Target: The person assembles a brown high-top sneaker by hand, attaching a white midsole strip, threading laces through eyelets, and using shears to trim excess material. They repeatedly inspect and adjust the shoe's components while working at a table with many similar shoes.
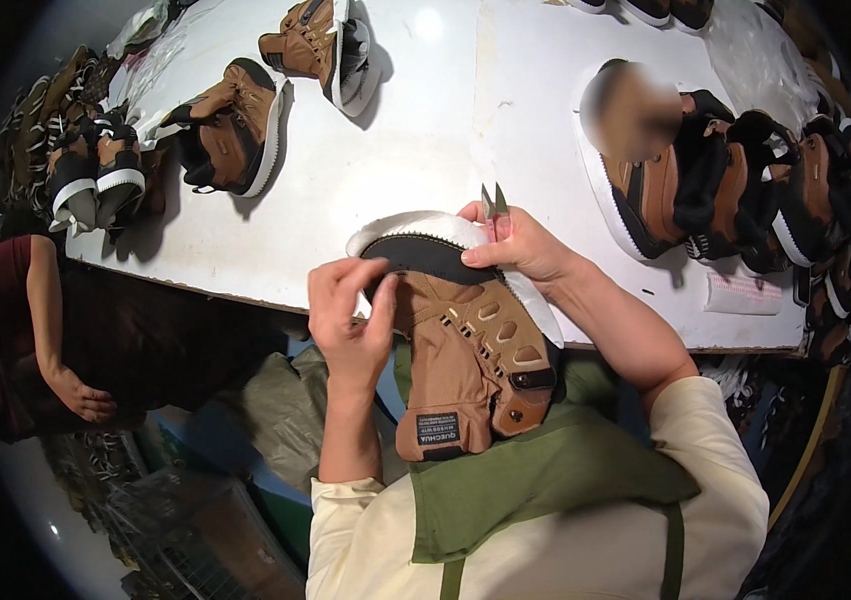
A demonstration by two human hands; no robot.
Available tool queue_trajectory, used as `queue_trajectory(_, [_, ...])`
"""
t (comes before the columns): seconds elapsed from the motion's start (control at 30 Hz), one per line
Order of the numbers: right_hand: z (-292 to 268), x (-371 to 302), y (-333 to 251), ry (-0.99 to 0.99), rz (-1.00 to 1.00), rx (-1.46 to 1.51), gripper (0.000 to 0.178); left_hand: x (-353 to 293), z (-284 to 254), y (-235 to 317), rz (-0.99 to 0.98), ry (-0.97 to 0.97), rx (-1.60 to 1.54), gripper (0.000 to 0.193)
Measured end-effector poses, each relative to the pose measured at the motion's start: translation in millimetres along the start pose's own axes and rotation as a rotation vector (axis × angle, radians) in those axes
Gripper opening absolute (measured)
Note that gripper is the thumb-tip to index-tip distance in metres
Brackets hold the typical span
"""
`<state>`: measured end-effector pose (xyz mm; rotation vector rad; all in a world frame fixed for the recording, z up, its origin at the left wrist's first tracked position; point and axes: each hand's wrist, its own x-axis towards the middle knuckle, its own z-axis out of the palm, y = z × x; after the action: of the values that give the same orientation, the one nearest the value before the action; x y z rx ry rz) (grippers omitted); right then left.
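Note:
A brown boot (471, 360) with a white sole and black toe band lies on its side between my hands, tongue toward me, at the near edge of the white table (416, 150). My left hand (349, 318) pinches the boot's upper near the toe. My right hand (521, 248) rests on the white sole and grips small metal snips (494, 203), whose two tips stick up above the fingers.
Several more brown boots lie on the table: two at the back (231, 125), (321, 45), a pile at the far left (86, 150), a row at the right (736, 185). Another person in a dark red top (6, 330) stands at the left.

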<state>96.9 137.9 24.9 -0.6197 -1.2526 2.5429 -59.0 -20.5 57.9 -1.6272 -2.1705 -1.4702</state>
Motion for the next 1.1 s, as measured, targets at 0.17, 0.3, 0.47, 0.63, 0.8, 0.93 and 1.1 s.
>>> queue_trajectory(0.17, [0.8, -1.8, -2.3, 0.011, 0.003, 0.000, 0.042, 20.4, -2.2, 19.8, 0.183, -0.285, -0.002, 0.024])
queue_trajectory(0.3, [0.9, 0.3, -1.6, 0.006, -0.007, -0.009, 0.041, 28.7, 3.3, 21.4, 0.233, -0.390, 0.043, 0.022])
queue_trajectory(0.47, [-3.0, -0.3, 8.5, 0.070, -0.044, -0.125, 0.040, 35.0, 1.9, 19.5, 0.287, -0.452, 0.088, 0.020])
queue_trajectory(0.63, [5.0, -1.7, 5.7, 0.035, -0.056, 0.009, 0.039, 42.2, 0.7, 18.6, 0.245, -0.581, 0.106, 0.011])
queue_trajectory(0.8, [6.1, -5.0, 4.7, 0.044, -0.061, 0.057, 0.041, 39.8, 3.8, 20.6, 0.239, -0.630, 0.152, 0.006])
queue_trajectory(0.93, [3.5, -4.3, 5.5, 0.032, -0.066, 0.040, 0.041, 42.1, 4.9, 24.1, 0.209, -0.667, 0.164, 0.005])
queue_trajectory(1.1, [-3.3, 0.3, 9.4, 0.058, -0.097, -0.058, 0.037, 46.4, 8.1, 27.8, 0.252, -0.689, 0.218, 0.014])
